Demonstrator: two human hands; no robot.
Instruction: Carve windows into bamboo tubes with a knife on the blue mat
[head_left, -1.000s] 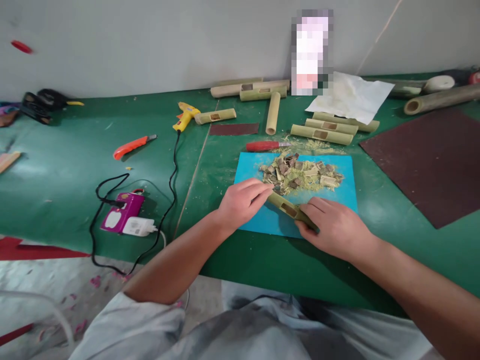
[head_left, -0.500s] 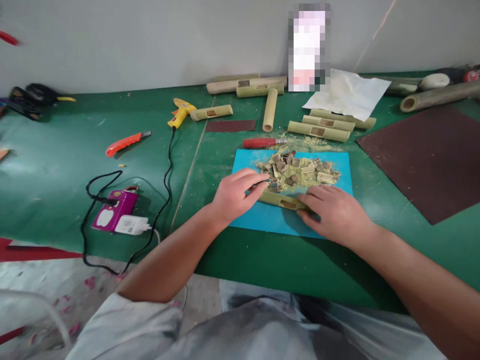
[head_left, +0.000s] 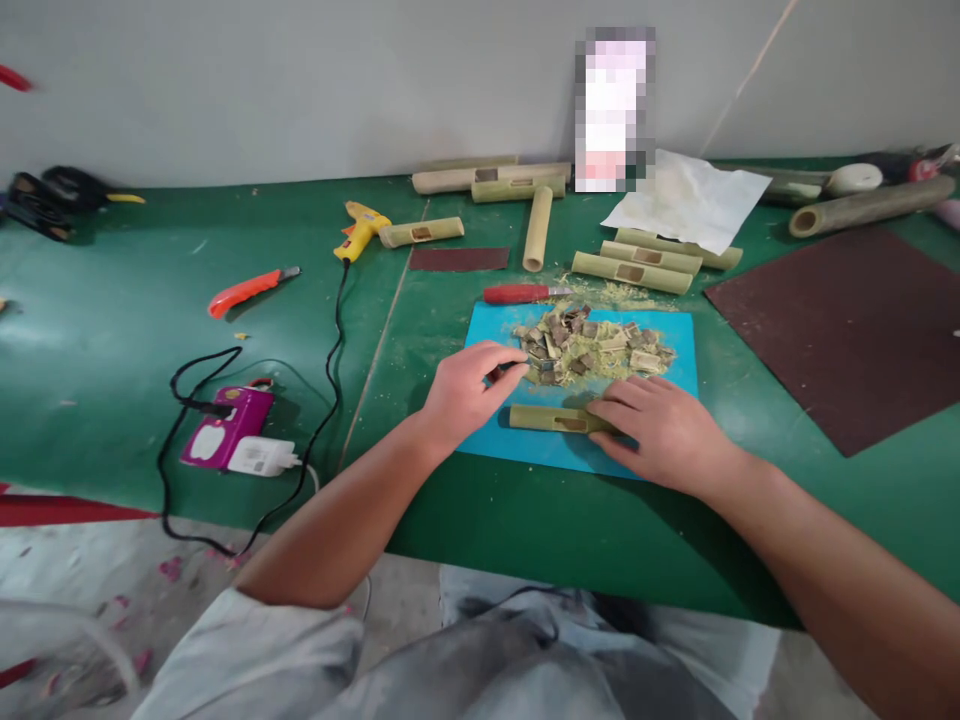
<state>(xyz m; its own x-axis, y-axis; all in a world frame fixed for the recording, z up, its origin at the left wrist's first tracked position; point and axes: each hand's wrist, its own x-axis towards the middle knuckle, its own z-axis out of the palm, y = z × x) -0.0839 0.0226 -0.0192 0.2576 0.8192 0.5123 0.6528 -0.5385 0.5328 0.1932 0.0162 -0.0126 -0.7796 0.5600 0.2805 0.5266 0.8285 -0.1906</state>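
A short bamboo tube (head_left: 536,418) with a rectangular notch cut in its side lies across the blue sheet (head_left: 487,440). My right hand (head_left: 664,430) is closed around the tube's right end, which the fingers hide. Just beyond the tube's left end, my left hand (head_left: 469,390) hovers apart from it, thumb and fingers pinched together. Something dark shows between those fingers, too small to make out. Past both hands, bamboo chips and shavings (head_left: 592,345) form a heap on the sheet.
A red-handled knife (head_left: 517,293) lies behind the sheet, with notched bamboo tubes (head_left: 632,272) further back. Brown sandpaper (head_left: 847,330) covers the right. To the left are a yellow glue gun (head_left: 364,230), an orange utility knife (head_left: 244,293) and a purple power strip (head_left: 232,425) with cords.
The bamboo tube has shifted slightly toward me and lies more level. Its left end, earlier behind my left hand's fingertips, now shows free. My right hand stays on the tube.
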